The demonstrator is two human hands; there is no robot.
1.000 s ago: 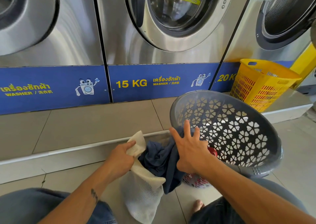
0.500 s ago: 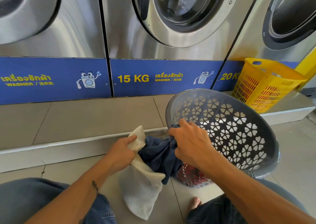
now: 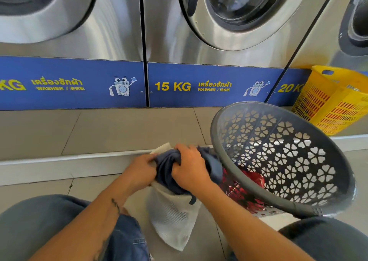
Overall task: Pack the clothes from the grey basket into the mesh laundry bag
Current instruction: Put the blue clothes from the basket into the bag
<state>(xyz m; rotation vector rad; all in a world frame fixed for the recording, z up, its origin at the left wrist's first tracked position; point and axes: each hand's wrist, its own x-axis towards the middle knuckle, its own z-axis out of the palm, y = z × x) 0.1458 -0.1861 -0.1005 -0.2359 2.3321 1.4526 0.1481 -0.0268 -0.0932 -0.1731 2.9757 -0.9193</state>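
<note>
Right hand had shifted from basket rim to bag mouth, fist closed on navy garment, pushing it in. Left hand pinched bag edge open. Garment half inside; red clothes remained in basket.

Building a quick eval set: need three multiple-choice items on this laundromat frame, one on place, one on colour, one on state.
1. Where is the yellow basket?
A. On the raised step by the 20 KG washer
B. Inside the grey basket
C. On the person's lap

2. What colour garment is left in the grey basket?
A. Green
B. Red
C. White

3. What is the right hand doing?
A. Resting open on the floor
B. Gripping the navy garment at the mesh laundry bag mouth
C. Holding the washer door

Key: 1 A, it stands on the step; 2 B, red garment shows inside; 3 B, fingers are closed on the cloth.
</note>
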